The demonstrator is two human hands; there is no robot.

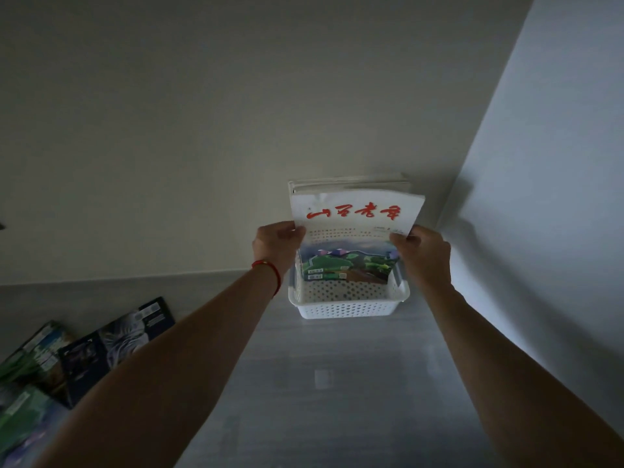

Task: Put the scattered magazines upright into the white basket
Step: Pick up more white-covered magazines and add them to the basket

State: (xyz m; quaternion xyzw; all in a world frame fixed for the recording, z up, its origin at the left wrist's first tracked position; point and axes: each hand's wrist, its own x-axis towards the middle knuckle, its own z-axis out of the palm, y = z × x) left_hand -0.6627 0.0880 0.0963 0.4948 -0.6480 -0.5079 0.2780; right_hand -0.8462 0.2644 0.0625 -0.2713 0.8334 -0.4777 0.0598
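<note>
A white perforated basket [347, 307] stands on the grey surface against the far wall. A magazine with red characters on a white cover [354, 217] stands upright with its lower part inside the basket. My left hand [277, 246] grips its left edge and my right hand [422, 255] grips its right edge. Behind it, more upright magazines [351, 183] lean against the wall, only their top edges showing. Several magazines [111, 346] lie scattered flat at the lower left.
A wall corner [452, 197] runs just right of the basket, with the side wall close to my right arm. The grey surface [337, 383] stretches between my forearms toward me. A red string bracelet [270, 268] circles my left wrist.
</note>
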